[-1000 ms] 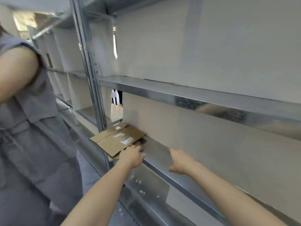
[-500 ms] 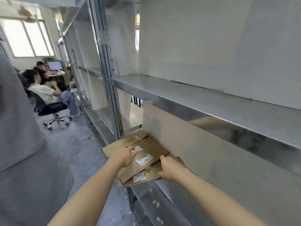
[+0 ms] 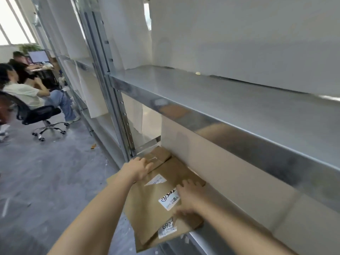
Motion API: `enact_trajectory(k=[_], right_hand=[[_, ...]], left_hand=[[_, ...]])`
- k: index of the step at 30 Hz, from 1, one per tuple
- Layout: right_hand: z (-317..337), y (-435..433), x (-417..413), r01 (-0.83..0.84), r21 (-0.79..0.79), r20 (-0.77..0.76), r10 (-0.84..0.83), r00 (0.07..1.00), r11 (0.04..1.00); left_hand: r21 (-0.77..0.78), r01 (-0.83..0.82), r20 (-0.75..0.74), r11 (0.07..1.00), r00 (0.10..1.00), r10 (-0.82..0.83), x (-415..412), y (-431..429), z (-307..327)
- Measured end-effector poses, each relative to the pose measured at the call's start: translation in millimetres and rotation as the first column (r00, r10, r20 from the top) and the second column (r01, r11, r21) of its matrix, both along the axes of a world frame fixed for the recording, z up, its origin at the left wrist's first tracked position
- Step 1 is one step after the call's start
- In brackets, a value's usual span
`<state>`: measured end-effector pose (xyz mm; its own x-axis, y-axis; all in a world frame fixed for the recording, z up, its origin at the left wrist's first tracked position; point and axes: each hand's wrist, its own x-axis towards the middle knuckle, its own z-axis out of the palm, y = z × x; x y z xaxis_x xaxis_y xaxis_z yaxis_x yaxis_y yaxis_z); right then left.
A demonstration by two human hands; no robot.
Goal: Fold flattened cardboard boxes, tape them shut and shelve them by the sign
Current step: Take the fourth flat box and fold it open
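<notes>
A small stack of flattened brown cardboard boxes (image 3: 154, 197) with white labels lies on the lower metal shelf (image 3: 217, 242), overhanging its front edge. My left hand (image 3: 138, 169) grips the far left edge of the top flat box. My right hand (image 3: 185, 197) holds the right edge of the same box, thumb tucked under it beside a white label. A second flat box (image 3: 165, 234) with a "692" label shows underneath.
An upper metal shelf (image 3: 239, 111) juts out above my arms. A steel upright post (image 3: 114, 100) stands just left of the stack. Two people sit on office chairs (image 3: 36, 115) at a desk far left. Grey floor (image 3: 46, 181) lies on my left.
The camera has moved closer and lower over the stack. Both hands went from reaching toward the boxes to grasping the top flat box at its two edges.
</notes>
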<state>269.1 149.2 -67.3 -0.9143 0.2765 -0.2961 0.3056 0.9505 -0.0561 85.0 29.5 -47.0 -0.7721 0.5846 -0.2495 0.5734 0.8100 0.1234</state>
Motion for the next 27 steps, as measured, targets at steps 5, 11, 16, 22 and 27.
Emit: enact_trajectory(k=[5, 11, 16, 22, 27], right_hand=[[-6.8, 24.1, -13.1, -0.046, 0.032, 0.007, 0.046, 0.999, 0.998], [-17.7, 39.8, -19.4, -0.044, -0.040, 0.023, 0.045, 0.999, 0.998], [-21.2, 42.2, -17.0, -0.018, -0.034, 0.027, 0.019, 0.999, 0.999], [-13.0, 39.8, -12.2, 0.121, -0.038, -0.047, -0.123, 0.991, 0.992], [6.8, 39.9, 8.7, 0.184, -0.122, -0.177, -0.203, 0.963, 0.975]], left_hand=[[0.004, -0.025, 0.072, 1.000, 0.997, 0.024, -44.6, 25.6, -25.0], [-0.029, -0.060, 0.114, 0.998, 0.991, 0.063, -58.3, 40.9, -42.9], [0.017, -0.147, 0.126, 0.989, 0.981, 0.144, -69.5, 40.0, -48.1], [0.039, -0.205, 0.226, 0.978, 0.955, 0.191, -76.5, 32.3, -15.7], [0.082, -0.228, 0.286, 0.970, 0.938, 0.196, -65.7, 22.5, 25.3]])
